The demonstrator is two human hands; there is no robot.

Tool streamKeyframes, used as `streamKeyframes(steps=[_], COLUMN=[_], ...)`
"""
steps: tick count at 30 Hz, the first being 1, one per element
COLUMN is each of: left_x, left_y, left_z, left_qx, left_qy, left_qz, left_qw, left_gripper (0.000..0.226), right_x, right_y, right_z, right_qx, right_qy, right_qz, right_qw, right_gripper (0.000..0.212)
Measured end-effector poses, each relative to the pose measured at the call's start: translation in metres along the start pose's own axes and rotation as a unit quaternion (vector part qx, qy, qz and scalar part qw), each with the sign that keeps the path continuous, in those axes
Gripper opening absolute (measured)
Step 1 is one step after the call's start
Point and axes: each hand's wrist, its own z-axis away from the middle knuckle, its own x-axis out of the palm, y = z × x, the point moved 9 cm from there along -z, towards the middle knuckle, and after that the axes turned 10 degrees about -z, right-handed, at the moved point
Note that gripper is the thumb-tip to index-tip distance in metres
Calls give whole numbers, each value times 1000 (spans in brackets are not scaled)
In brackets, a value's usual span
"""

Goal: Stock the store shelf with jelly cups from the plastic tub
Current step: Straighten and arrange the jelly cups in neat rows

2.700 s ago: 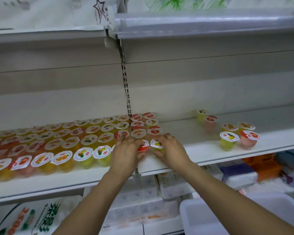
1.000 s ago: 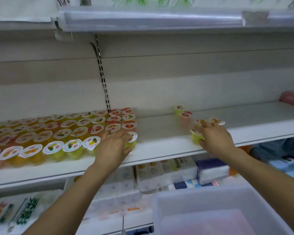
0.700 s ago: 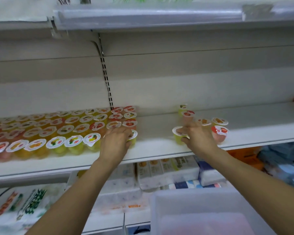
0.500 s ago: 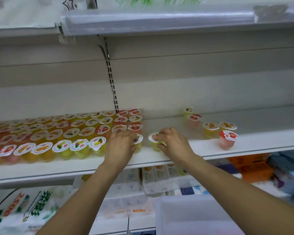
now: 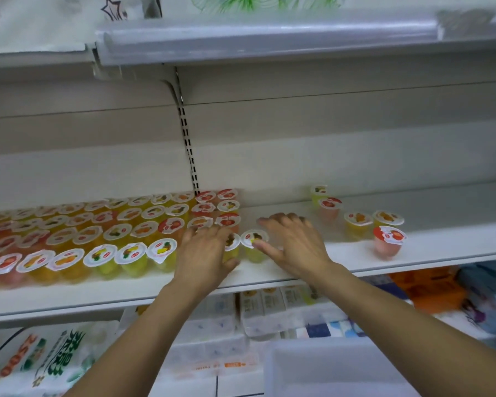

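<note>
on the shelf front edge, yellow jelly cup stands just right of the packed block; both hands, left and right, lie spread and flat, gripping nothing; judgement: nudge the cup flush leftward, upright, before fetching loose cups further right.

Left hand: forearm extended up and forward, palm down, fingers straight. Right hand: palm down, fingers spread, thumb out leftward; contact at the thumb tip unclear through blur.
</note>
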Motion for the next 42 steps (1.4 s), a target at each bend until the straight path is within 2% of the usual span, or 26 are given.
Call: streamKeyframes(steps=[2, 4, 8, 11, 15, 18, 20, 23, 26, 31, 35, 39, 41, 42], left_x=[0, -5, -3, 15, 22, 16, 18, 18, 11, 19, 21, 19, 23, 23], left_y=[3, 5, -3, -11, -11, -10, -9, -10, -11, -19, -21, -20, -23, -25], left_z=[-3, -10, -28, -37, -42, -43, -45, -51, -52, -55, -57, -59, -61, -65], left_qx=[5, 2, 7, 19, 35, 34, 40, 52, 54, 31, 31, 42, 29, 24], left_qy=[-20, -22, -30, -75, -79, -59, -49, -50, -38, -90, -77, -67, -85, -89], left_qz=[-11, 32, 78, 62, 44, 40, 40, 79, 82, 108, 99, 92, 104, 110], left_qw=[1000, 999, 996, 995, 995, 997, 997, 994, 994, 990, 992, 993, 991, 990], left_gripper=[56, 58, 58, 62, 61, 60, 63, 74, 52, 44, 39, 51, 43, 40], right_x=[-16, -29, -34, -26, -18, -1, 11, 28, 39, 46, 47, 44, 26, 12], right_y=[40, 85, 155, 173, 157, 123, 98, 69, 51, 48, 50, 46, 71, 92], right_z=[-8, -17, -28, -39, -53, -62, -66, -74, -79, -83, -85, -83, -89, -94], right_qx=[57, 114, 229, 262, 242, 187, 162, 114, 76, 56, 49, 43, 80, 93], right_qy=[26, 15, -68, -120, -109, -91, -84, -97, -126, -140, -142, -185, -115, -42], right_qz=[31, 111, 190, 180, 122, -54, -165, -230, -293, -320, -290, -299, -332, -312], right_qw=[998, 987, 952, 941, 956, 977, 969, 962, 945, 935, 945, 935, 933, 944], right_gripper=[53, 48, 53, 39, 22, 15, 18, 28, 30, 30, 28, 22, 17, 15])
